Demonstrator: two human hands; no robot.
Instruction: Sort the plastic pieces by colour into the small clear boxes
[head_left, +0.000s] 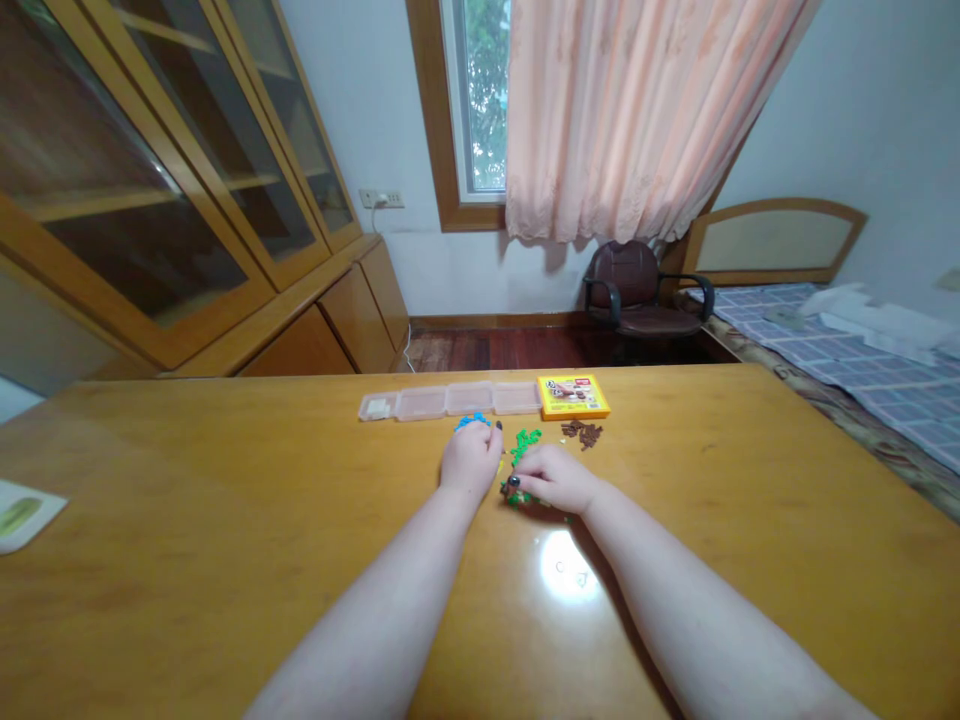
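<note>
My left hand [471,458] is curled closed at the near edge of a pile of small blue pieces [472,419], its thumb pointing away from me. Its fingertips are hidden, and I cannot make out anything in them. My right hand [556,477] is closed in a pinch, with its fingertips down at a mixed heap of small pieces [513,497], mostly green. Whatever lies between those fingers is too small to name. Just beyond it lies a pile of green pieces [526,441]. A few yellow pieces [501,466] show between the hands. Brown pieces [583,433] lie farther right.
A row of clear plastic trays [422,403] runs along the far side of the wooden table [300,520]. The leftmost tray holds something pale. A yellow box [574,397] ends the row. A white object [26,515] lies at the left edge. A chair [637,290] stands beyond.
</note>
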